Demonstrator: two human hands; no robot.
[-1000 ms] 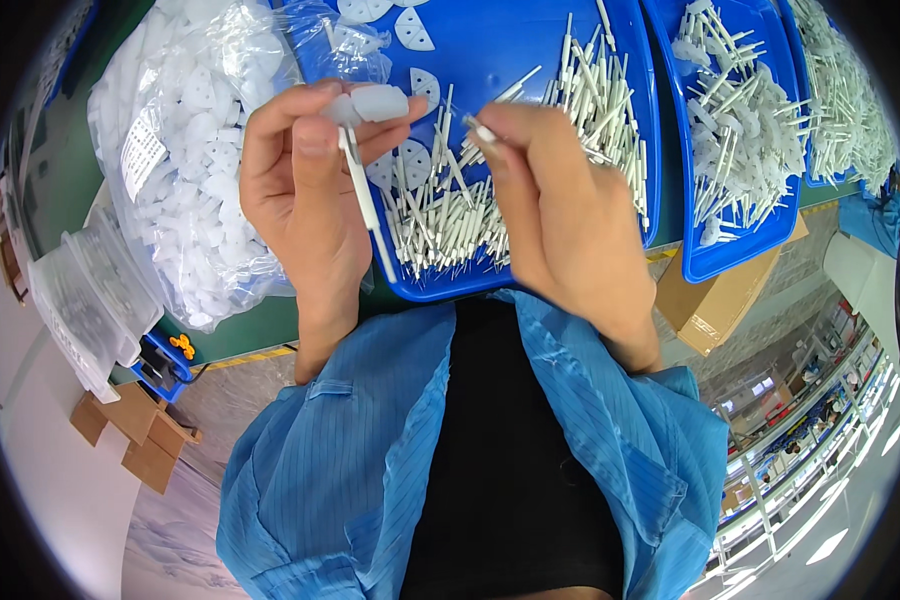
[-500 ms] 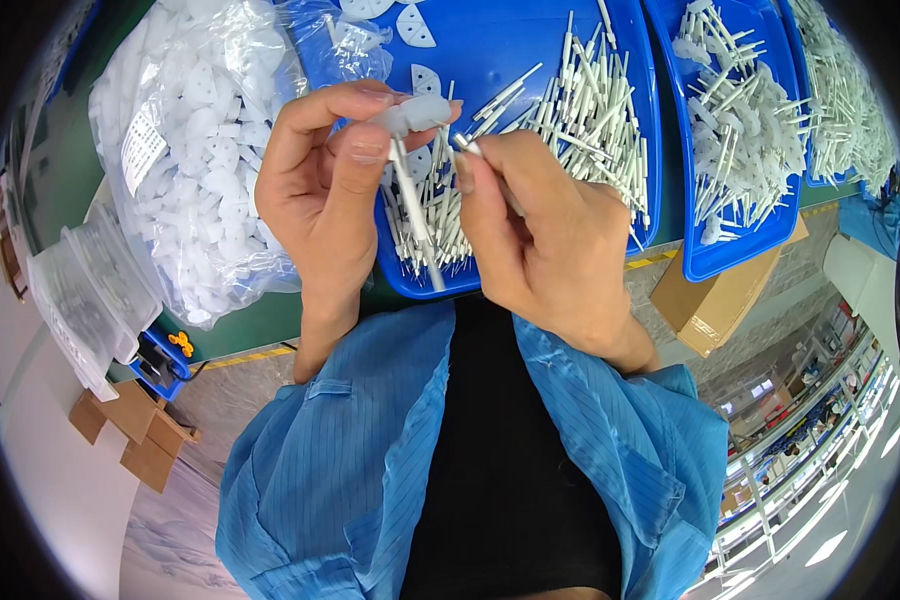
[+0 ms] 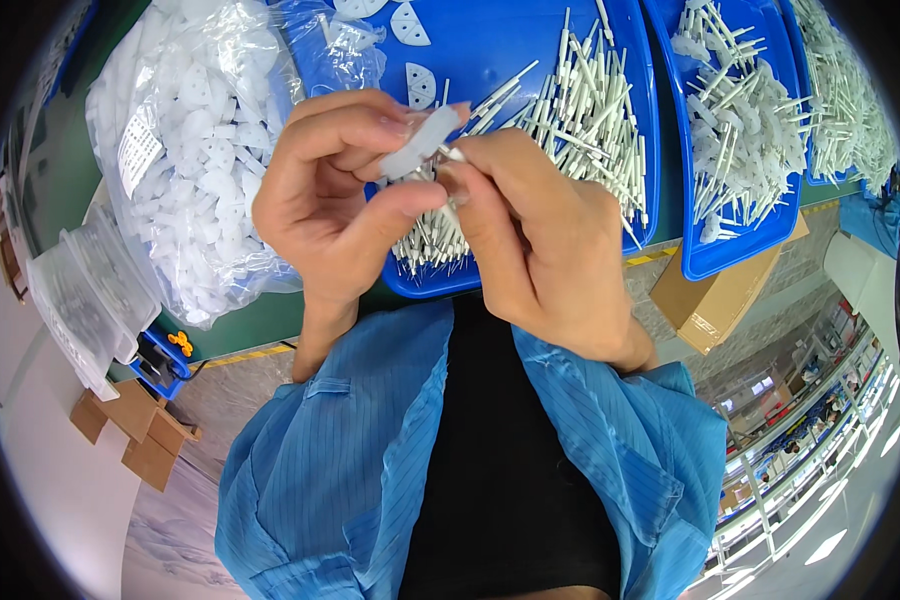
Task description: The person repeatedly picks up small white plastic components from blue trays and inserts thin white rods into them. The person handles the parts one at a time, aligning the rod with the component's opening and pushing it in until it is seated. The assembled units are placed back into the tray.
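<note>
My left hand [image 3: 320, 195] holds a milky white half-disc plastic piece [image 3: 422, 145] between thumb and fingers, above a blue tray [image 3: 490, 40]. My right hand [image 3: 555, 235] is closed beside it, its thumb and forefinger pinching a thin white rod [image 3: 452, 154] whose tip meets the plastic piece. How far the rod goes into the piece is hidden by the fingers. Under and behind my hands, a heap of white rods with thin metal ends [image 3: 595, 125] lies in the tray. Loose half-discs with small holes [image 3: 410, 25] rest toward its far left.
On the left a clear bag [image 3: 195, 150] bulges with many half-discs. To the right, a second blue tray [image 3: 735, 262] carries rods joined to half-discs, with more beyond it. Clear plastic containers [image 3: 95, 290] sit at the left edge; a cardboard box [image 3: 715, 300] stands below the right tray.
My left hand has tilted the plastic piece, and the rod hanging from it toward me no longer shows. My right fingertips have come in from a small gap to meet the piece.
</note>
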